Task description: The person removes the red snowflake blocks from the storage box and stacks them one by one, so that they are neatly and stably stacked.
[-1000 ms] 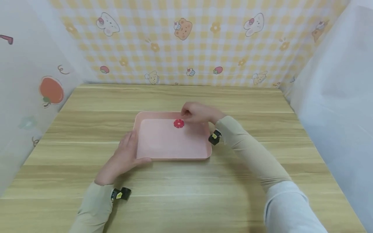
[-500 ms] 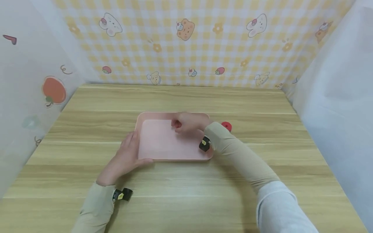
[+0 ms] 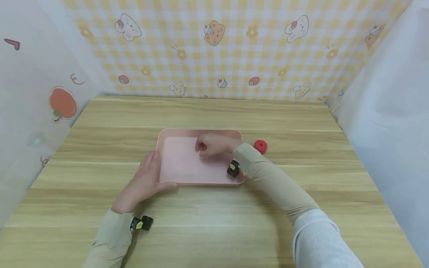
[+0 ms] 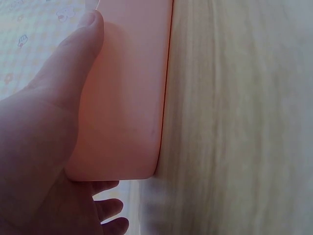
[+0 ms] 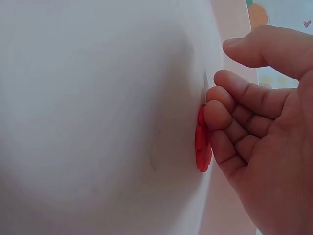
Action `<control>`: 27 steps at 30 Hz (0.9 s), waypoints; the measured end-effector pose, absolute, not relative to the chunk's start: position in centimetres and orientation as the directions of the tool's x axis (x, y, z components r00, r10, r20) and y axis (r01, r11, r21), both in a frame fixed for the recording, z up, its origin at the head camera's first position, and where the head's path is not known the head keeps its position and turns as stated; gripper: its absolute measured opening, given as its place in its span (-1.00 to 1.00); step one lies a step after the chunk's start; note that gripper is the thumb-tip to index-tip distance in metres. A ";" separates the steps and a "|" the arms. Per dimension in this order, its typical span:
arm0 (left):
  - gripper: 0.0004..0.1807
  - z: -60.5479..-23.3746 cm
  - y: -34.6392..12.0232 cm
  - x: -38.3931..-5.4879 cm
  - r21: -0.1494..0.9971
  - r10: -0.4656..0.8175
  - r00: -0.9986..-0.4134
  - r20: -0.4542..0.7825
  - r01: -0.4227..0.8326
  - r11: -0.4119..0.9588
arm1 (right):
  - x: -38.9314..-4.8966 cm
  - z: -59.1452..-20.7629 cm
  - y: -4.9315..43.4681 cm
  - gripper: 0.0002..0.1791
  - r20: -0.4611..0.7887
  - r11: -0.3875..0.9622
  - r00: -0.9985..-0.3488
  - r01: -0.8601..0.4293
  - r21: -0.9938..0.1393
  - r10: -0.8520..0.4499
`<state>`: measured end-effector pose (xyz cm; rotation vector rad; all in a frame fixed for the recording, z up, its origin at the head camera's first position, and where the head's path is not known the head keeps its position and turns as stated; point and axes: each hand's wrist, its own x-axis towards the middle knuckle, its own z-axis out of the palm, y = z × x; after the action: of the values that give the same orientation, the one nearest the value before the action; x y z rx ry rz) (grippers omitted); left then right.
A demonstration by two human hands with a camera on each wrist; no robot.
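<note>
A shallow pink tray lies on the wooden table. My left hand rests at its front left corner, thumb straight along the front side and fingers along the left side. Over the tray floor, my right hand has loosely curled fingers. In the right wrist view, a flat red piece with petal-like segments lies on the tray floor, against or just beside the curled fingertips. The right thumb stands apart from the piece. From the head view, the hand mostly hides that piece.
A red ring-shaped piece with a small hole lies on the table, just right of the tray and close to my right sleeve. A yellow checked backdrop stands behind the table, with pale sheets at both sides.
My right hand has moved left and toward me across the tray, covering the red piece. The red ring on the table has come into view. My left hand keeps its place.
</note>
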<state>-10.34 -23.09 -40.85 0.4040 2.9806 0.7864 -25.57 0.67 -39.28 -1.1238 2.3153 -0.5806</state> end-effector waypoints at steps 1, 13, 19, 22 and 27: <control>0.36 -40.8 -23.1 -10.3 0.489 0.257 -0.966 0.031 0.239 0.839 | -25.5 -39.3 0.5 -0.84 -0.244 0.563 -0.528 -0.608 -0.560 -0.813; 0.36 -40.5 -23.2 -10.0 0.493 0.249 -0.969 -0.003 0.215 0.843 | -25.2 -39.4 0.3 -0.86 -0.203 0.533 -0.531 -0.595 -0.602 -0.823; 0.36 -40.6 -23.3 -10.2 0.484 0.261 -0.965 0.027 0.241 0.841 | -25.6 -39.5 1.1 -0.63 -0.161 0.601 -0.621 -0.609 -0.517 -0.767; 0.35 -40.6 -23.3 -10.4 0.487 0.262 -0.965 0.027 0.242 0.840 | -25.5 -39.5 1.3 -0.57 -0.172 0.635 -0.643 -0.611 -0.472 -0.746; 0.37 -40.6 -23.2 -10.6 0.489 0.263 -0.965 0.019 0.239 0.839 | -25.5 -39.8 1.5 -0.60 -0.178 0.646 -0.641 -0.634 -0.425 -0.746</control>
<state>-10.59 -23.23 -40.61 0.4049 2.9655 0.7779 -25.48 1.47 -39.78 -1.0992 2.5295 -0.4662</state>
